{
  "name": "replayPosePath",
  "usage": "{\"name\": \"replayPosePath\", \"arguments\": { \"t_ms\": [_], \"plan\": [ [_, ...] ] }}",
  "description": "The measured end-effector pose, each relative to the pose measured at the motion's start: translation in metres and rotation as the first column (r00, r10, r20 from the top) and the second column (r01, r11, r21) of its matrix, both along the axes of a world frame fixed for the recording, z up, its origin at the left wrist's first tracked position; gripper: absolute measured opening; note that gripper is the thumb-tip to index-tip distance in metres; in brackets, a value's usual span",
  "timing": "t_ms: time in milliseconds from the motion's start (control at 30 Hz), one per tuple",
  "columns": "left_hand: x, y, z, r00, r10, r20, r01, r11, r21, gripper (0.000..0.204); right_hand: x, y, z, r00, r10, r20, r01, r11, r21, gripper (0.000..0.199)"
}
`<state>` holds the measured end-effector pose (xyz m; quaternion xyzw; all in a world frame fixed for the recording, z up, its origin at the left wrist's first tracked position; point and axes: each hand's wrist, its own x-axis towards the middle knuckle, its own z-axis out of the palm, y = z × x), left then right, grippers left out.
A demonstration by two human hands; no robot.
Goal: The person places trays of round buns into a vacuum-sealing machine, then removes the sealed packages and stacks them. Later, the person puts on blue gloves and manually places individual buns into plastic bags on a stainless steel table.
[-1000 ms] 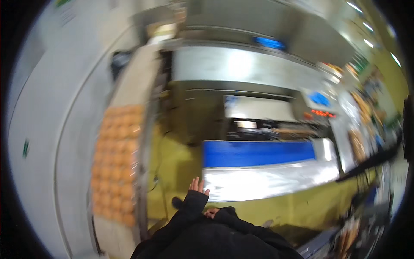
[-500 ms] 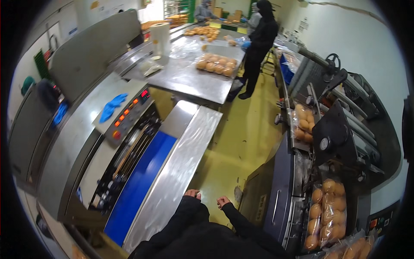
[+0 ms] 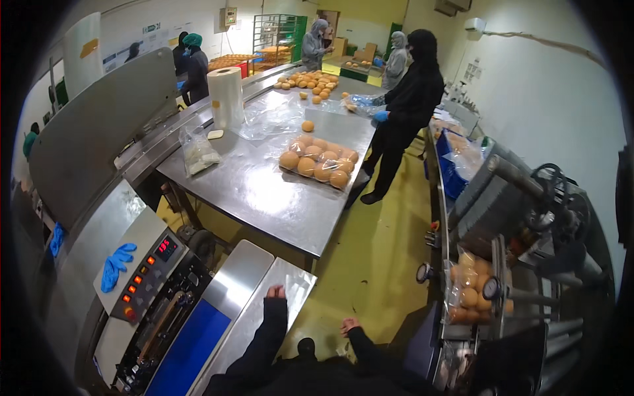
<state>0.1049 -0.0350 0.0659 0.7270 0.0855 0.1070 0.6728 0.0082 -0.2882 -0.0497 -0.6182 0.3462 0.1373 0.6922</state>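
the left hand [image 3: 275, 292] lies flat with its grip apart on the steel outfeed plate [image 3: 264, 290] beside the blue conveyor belt [image 3: 188, 343], seemingly for balance, while the right hand [image 3: 348, 325] hangs empty, fingers loose (bagged buns [image 3: 318, 163] wait on the bench [image 3: 264, 191]).

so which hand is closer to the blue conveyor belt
Left. The left hand rests on the steel outfeed plate just past the blue conveyor belt. The right hand hangs over the yellow floor, farther to the right.

Yellow floor aisle [image 3: 370, 264] open btwn steel table [image 3: 264, 191], machine [image 3: 502, 264].
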Motion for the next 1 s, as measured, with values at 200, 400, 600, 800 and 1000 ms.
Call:
{"name": "replayPosePath", "arguments": {
  "t_ms": [200,400,600,800,1000],
  "plan": [
    [0.206,0.016,-0.036,0.980,0.195,0.037,-0.183,0.962,-0.203,0.031,0.151,-0.048,0.029,0.979,-0.202,0.032,0.196,0.971,0.138,0.037],
    [0.373,-0.019,-0.026,0.935,0.330,-0.134,-0.354,0.823,-0.444,0.050,0.365,-0.116,0.055,0.969,-0.214,0.125,0.206,0.976,0.071,0.041],
    [0.537,0.005,-0.017,0.836,0.269,-0.478,-0.493,0.751,-0.440,0.050,0.591,-0.136,0.103,0.967,-0.076,0.243,0.063,0.996,0.062,0.052],
    [0.639,-0.061,-0.012,0.977,-0.211,-0.008,0.085,0.428,-0.900,0.054,0.691,-0.169,0.075,0.874,-0.056,0.483,0.114,0.989,-0.091,0.071],
    [0.624,-0.024,-0.046,0.961,0.170,-0.216,-0.275,0.582,-0.765,0.033,0.674,-0.127,0.125,0.944,-0.027,0.327,0.002,0.997,0.076,0.075]
  ]
}}
